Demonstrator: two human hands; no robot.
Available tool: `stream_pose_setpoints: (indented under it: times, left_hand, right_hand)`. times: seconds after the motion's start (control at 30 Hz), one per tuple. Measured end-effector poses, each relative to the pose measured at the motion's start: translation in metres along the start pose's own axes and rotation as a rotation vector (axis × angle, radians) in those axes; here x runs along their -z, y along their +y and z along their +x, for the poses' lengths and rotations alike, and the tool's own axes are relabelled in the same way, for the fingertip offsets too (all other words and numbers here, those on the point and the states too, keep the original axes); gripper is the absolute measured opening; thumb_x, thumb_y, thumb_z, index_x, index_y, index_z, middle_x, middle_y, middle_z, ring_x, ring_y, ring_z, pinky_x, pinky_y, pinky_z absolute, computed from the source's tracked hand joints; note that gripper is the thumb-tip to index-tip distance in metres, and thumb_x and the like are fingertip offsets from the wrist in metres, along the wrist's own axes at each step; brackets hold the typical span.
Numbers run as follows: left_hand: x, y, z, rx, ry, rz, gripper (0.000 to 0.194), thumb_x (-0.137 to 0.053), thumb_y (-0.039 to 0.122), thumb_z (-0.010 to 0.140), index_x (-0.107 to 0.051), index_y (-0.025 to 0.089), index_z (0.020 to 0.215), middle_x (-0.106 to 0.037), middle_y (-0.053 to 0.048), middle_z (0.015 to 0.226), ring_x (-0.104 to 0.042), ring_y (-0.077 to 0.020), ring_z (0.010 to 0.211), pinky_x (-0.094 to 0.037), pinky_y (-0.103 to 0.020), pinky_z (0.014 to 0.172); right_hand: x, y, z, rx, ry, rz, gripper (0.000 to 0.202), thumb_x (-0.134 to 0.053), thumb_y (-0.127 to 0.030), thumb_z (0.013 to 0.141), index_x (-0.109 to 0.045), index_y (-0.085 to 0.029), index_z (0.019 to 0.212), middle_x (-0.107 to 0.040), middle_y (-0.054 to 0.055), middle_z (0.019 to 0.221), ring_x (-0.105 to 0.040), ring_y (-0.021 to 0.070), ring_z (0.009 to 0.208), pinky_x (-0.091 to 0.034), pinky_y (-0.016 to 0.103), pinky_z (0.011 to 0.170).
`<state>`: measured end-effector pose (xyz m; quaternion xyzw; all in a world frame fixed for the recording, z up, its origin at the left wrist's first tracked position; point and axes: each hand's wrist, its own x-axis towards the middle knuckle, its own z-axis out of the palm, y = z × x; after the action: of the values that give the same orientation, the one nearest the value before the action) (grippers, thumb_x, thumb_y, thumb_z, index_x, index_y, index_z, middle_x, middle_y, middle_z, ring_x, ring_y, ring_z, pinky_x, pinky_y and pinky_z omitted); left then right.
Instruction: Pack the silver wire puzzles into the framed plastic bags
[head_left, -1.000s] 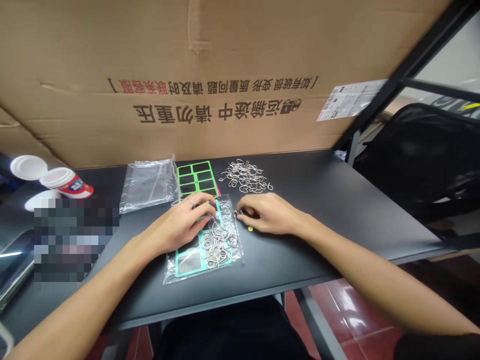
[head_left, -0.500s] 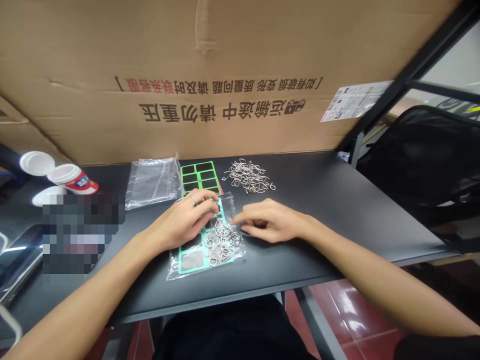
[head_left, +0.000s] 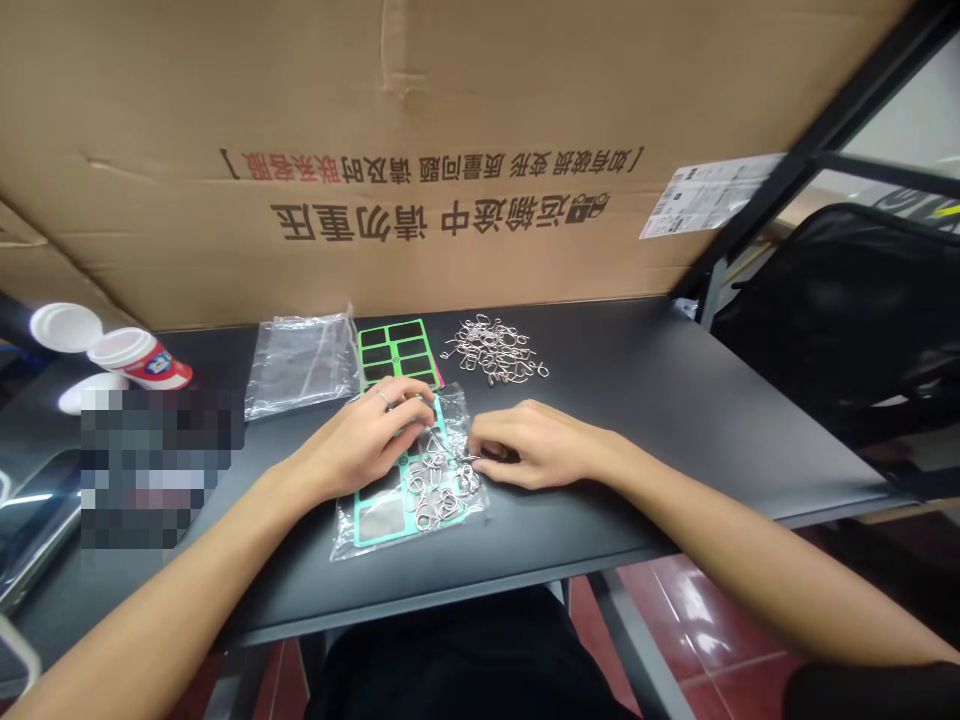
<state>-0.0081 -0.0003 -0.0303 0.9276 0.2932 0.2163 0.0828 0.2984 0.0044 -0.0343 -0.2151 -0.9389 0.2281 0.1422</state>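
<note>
A clear plastic bag (head_left: 346, 545) lies near the table's front edge. A teal-framed card with dark panels (head_left: 381, 520) and a tangle of bent metal wire pieces (head_left: 442, 497) show through it or on it; which pieces are inside I cannot tell. My left hand (head_left: 386, 430) rests on the bag with bent fingers, the fingertips closed at its upper part. At the bag's right edge, my right hand (head_left: 525, 442) pinches a bent metal wire piece (head_left: 470, 458) between thumb and forefinger. Beyond the left hand lies a green-framed card (head_left: 394, 350), with a pink edge under it.
Behind the right hand is a pile of bent metal wire pieces (head_left: 499, 350). Flat clear bags (head_left: 300, 365) lie left of the green card. White-and-red tubs (head_left: 142, 358) stand at far left. A cardboard sheet (head_left: 450, 90) closes off the back; a black chair (head_left: 840, 300) stands right.
My right hand's fingertips have drawn together at the bag's edge and curled inward around a wire piece. The left hand stays on the bag. The view has shifted slightly.
</note>
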Motion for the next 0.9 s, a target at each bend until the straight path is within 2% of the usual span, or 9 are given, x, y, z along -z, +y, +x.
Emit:
stream_pose_setpoints:
  times: [0.1, 0.27, 0.47, 0.63, 0.77, 0.9]
  left_hand:
    - [0.000, 0.000, 0.000, 0.001, 0.002, 0.005, 0.012, -0.052, 0.017, 0.113, -0.061, 0.023, 0.118, -0.062, -0.011, 0.139, -0.061, -0.0270, 0.136, -0.057, -0.045, 0.106]
    - [0.001, 0.001, 0.000, 0.005, -0.003, 0.010, 0.012, -0.052, 0.018, 0.113, -0.061, 0.023, 0.118, -0.062, -0.011, 0.139, -0.062, -0.0266, 0.134, -0.058, -0.043, 0.104]
    - [0.002, 0.002, 0.000, -0.007, 0.001, 0.019, 0.013, -0.051, 0.017, 0.113, -0.062, 0.023, 0.117, -0.062, -0.011, 0.140, -0.062, -0.0272, 0.136, -0.058, -0.043, 0.105]
    - [0.002, 0.002, 0.000, -0.001, 0.000, 0.020, 0.013, -0.051, 0.018, 0.114, -0.062, 0.023, 0.117, -0.063, -0.011, 0.140, -0.062, -0.0272, 0.135, -0.058, -0.044, 0.104]
    - [0.003, 0.003, 0.001, 0.001, 0.003, 0.031, 0.013, -0.052, 0.019, 0.113, -0.064, 0.023, 0.118, -0.064, -0.011, 0.139, -0.063, -0.0268, 0.132, -0.059, -0.044, 0.102]
    - [0.004, 0.004, 0.001, 0.004, 0.005, 0.036, 0.014, -0.052, 0.018, 0.113, -0.064, 0.023, 0.117, -0.064, -0.011, 0.139, -0.064, -0.0260, 0.130, -0.060, -0.041, 0.100]
  right_hand:
    - [0.001, 0.001, 0.000, -0.031, -0.007, 0.008, 0.017, -0.062, -0.033, 0.106, -0.061, -0.021, 0.095, -0.060, -0.002, 0.083, -0.045, 0.0128, 0.067, -0.034, 0.027, 0.065]
    - [0.004, 0.004, -0.002, -0.065, -0.010, 0.053, 0.013, -0.062, -0.031, 0.106, -0.062, -0.021, 0.098, -0.062, -0.001, 0.082, -0.047, 0.0131, 0.065, -0.035, 0.027, 0.064]
    - [0.006, 0.007, -0.003, -0.109, 0.071, 0.216, 0.019, -0.062, -0.036, 0.109, -0.065, -0.020, 0.100, -0.068, 0.000, 0.083, -0.055, 0.0140, 0.069, -0.041, 0.026, 0.066]
    - [0.007, 0.008, -0.003, -0.152, 0.119, 0.335, 0.025, -0.063, -0.042, 0.110, -0.065, -0.020, 0.098, -0.069, -0.001, 0.076, -0.056, 0.0135, 0.064, -0.044, 0.026, 0.064]
    - [0.006, 0.015, -0.001, -0.225, 0.237, 0.227, 0.024, -0.065, -0.040, 0.107, -0.069, -0.019, 0.095, -0.067, -0.001, 0.075, -0.054, 0.0131, 0.063, -0.041, 0.026, 0.063]
    - [0.007, 0.028, -0.001, -0.405, 0.383, 0.046, 0.023, -0.063, -0.038, 0.106, -0.070, -0.020, 0.094, -0.064, -0.003, 0.067, -0.053, 0.0137, 0.059, -0.039, 0.027, 0.062]
